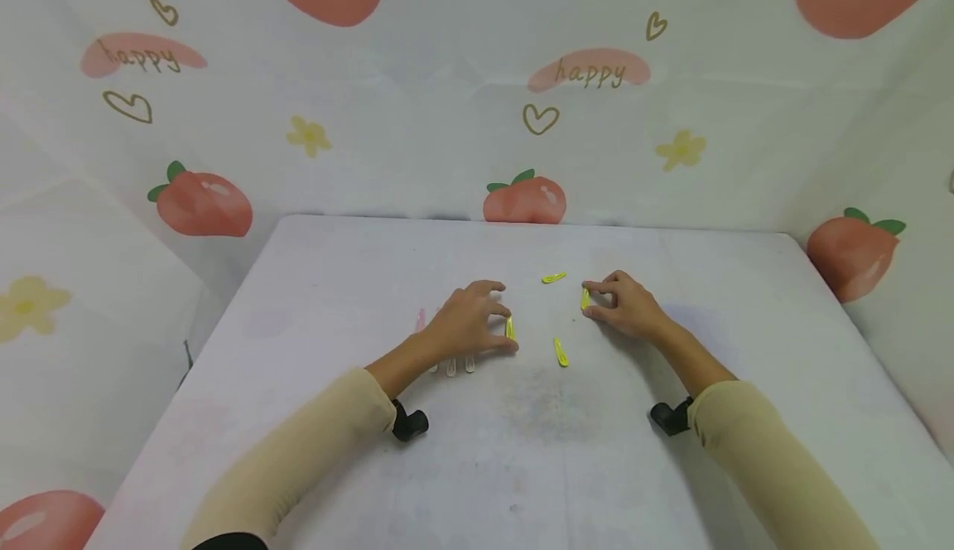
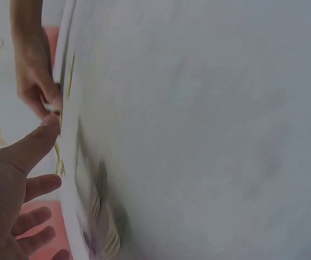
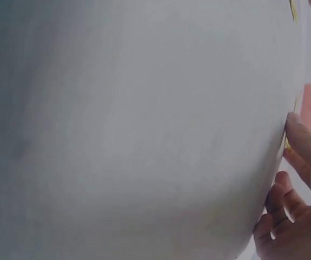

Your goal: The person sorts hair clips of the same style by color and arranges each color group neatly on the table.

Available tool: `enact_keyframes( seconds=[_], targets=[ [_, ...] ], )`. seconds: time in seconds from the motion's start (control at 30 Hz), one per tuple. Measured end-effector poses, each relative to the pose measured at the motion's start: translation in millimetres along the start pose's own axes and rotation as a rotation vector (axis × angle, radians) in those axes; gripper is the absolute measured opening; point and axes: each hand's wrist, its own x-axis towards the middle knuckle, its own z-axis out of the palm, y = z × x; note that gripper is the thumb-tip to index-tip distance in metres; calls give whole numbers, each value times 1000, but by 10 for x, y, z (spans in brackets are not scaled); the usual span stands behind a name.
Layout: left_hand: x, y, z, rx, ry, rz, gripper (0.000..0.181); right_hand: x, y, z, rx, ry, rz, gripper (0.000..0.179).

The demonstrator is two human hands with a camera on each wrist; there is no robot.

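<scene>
My left hand (image 1: 468, 318) spans a yellow hair clip (image 1: 510, 329) lengthwise, thumb at its near end and index finger at its far end. The other fingers are spread apart. Further right, my right hand (image 1: 624, 306) pinches another yellow hair clip (image 1: 585, 299) by its two ends, between thumb and index finger, low over the table. Between the hands lie a yellow hair clip (image 1: 554, 277) toward the back and one more yellow clip (image 1: 561, 352) nearer the front. In the left wrist view the right hand (image 2: 36, 81) appears beyond the left thumb.
Pale hair clips (image 1: 450, 368) and a pink hair clip (image 1: 421, 319) lie in rows under the left forearm, partly hidden by it. The white table (image 1: 522, 484) meets a patterned cloth backdrop (image 1: 417, 119) at its back edge.
</scene>
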Motion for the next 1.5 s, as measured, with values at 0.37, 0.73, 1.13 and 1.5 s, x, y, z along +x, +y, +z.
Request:
enact_keyframes(
  seconds=[0.37, 0.73, 1.13, 1.5],
  targets=[
    [-250, 102, 102, 13, 4, 53, 54, -8, 18, -1, -1, -1, 8, 55],
    [-139, 283, 142, 29, 43, 46, 62, -17, 8, -16, 4, -6, 3, 55],
    [214, 569, 311, 40, -55, 24, 66, -13, -5, -12, 25, 2, -39, 54],
    [245, 608, 311, 55, -58, 30, 54, -15, -8, -28, 35, -2, -29, 55]
  ],
)
